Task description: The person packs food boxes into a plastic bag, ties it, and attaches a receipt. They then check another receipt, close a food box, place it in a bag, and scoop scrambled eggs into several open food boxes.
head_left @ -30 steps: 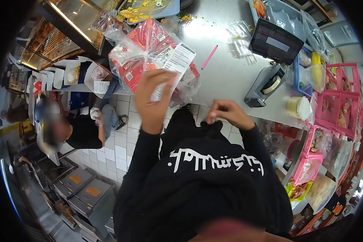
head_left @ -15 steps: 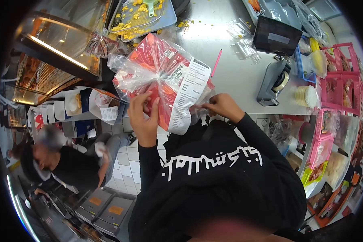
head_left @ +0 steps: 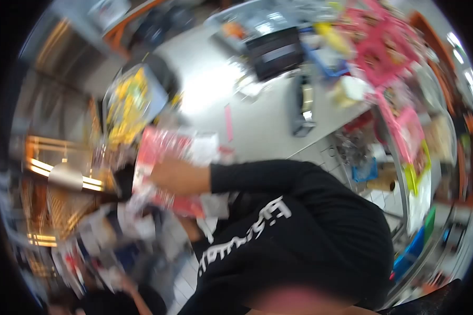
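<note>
A clear plastic bag (head_left: pixel 168 139) with a red box inside is in front of me, tilted and smeared by motion. A white printed slip (head_left: pixel 206 144) lies on its upper right side. My right hand (head_left: pixel 180 176) reaches across the bag's middle and looks closed on the gathered plastic, though its fingers are blurred. Below the bag, only the wrist end of my left hand (head_left: pixel 191 227) shows; its fingers are hidden behind the bag.
On the steel counter (head_left: pixel 257 118) are a pink pen (head_left: pixel 228 122), a tape dispenser (head_left: pixel 302 107) and a dark tablet-like device (head_left: pixel 275 52). A tray of yellow pieces (head_left: pixel 129 102) stands left, pink baskets (head_left: pixel 378 47) right. Another person's arm (head_left: pixel 134 296) shows lower left.
My view has turned, and the bag now appears further left and lower. My right hand has moved from the bag's right edge to its middle. My left hand has dropped below it.
</note>
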Motion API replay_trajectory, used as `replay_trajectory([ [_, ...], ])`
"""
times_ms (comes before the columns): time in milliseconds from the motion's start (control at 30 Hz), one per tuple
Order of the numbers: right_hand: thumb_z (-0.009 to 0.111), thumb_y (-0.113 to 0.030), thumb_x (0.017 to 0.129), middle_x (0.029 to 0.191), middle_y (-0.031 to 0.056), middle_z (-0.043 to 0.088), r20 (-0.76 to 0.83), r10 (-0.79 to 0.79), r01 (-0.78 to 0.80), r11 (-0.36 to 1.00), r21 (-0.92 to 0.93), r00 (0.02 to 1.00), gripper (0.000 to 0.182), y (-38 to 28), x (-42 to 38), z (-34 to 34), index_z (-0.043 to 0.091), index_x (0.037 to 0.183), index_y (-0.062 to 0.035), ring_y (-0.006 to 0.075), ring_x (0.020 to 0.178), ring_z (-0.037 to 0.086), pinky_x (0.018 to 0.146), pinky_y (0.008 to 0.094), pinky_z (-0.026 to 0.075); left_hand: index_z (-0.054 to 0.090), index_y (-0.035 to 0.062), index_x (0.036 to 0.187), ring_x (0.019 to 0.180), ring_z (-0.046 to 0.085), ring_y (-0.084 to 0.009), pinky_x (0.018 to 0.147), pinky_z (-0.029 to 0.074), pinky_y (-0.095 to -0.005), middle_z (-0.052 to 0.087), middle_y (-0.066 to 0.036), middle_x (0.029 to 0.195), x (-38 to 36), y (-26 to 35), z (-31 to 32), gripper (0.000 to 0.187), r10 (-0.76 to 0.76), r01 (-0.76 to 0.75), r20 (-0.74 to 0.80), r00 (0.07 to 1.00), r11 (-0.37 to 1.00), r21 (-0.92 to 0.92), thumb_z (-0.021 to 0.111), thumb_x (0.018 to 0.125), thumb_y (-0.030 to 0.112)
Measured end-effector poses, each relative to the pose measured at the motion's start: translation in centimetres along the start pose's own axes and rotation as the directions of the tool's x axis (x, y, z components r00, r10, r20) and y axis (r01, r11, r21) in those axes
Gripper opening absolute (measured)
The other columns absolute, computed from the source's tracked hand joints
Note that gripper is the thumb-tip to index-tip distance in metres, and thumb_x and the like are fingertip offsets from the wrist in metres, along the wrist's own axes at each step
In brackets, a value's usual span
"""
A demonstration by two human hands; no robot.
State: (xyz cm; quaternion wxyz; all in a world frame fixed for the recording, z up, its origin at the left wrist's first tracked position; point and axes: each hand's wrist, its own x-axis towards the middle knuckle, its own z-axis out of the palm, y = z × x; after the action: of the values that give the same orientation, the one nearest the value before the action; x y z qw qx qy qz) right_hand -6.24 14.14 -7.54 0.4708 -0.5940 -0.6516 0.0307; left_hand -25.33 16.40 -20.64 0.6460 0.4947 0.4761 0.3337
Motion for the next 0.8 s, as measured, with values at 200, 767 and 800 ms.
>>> replay_trajectory([
  [200, 0.058, -0.017, 0.081, 0.068, 0.0108, 0.059, -0.111, 0.141, -0.148, 0.988, -0.052, 0.984, 0.013, -3.7, -0.5, -6.0, 0.053, 0.087, -0.0066, 0.0318, 0.064, 0.061, 0.054, 0.0432, 0.045, 0.037, 0.0009, 0.135, 0.101, 0.058, -0.0225, 0.085, 0.047, -0.0284, 0.056, -0.010, 0.116, -0.3, 2.3, 4.8, 0.058, 0.030, -0.052, 0.173, 0.984, 0.991, 0.126, 0.035, 0.100, 0.047],
  [767, 0.061, -0.011, 0.079, 0.076, 0.0057, 0.060, -0.431, 0.082, -0.372, 0.661, -0.651, 0.899, 0.031, -22.6, -21.3, -33.1, 0.057, 0.110, -0.0088, 0.0253, 0.065, 0.061, 0.052, 0.0366, 0.045, 0.037, 0.0011, 0.136, 0.101, 0.058, -0.0224, 0.085, 0.047, -0.0291, 0.057, -0.010, 0.115, -18.7, 5.3, 27.5, 0.058, -0.136, 0.032, 0.990, -0.028, 0.990, 0.137, 0.035, 0.100, 0.047],
  [800, 0.062, -0.011, 0.078, 0.075, 0.0054, 0.060, -0.474, 0.097, -0.438, 0.575, -0.691, 0.875, 0.032, -24.3, -23.0, -33.8, 0.057, 0.110, -0.0094, 0.0252, 0.064, 0.061, 0.052, 0.0372, 0.045, 0.037, 0.0011, 0.136, 0.101, 0.058, -0.0224, 0.085, 0.047, -0.0291, 0.057, -0.010, 0.115, -20.9, 5.4, 29.1, 0.058, -0.142, 0.058, 0.981, -0.133, 0.987, 0.151, 0.035, 0.100, 0.047],
])
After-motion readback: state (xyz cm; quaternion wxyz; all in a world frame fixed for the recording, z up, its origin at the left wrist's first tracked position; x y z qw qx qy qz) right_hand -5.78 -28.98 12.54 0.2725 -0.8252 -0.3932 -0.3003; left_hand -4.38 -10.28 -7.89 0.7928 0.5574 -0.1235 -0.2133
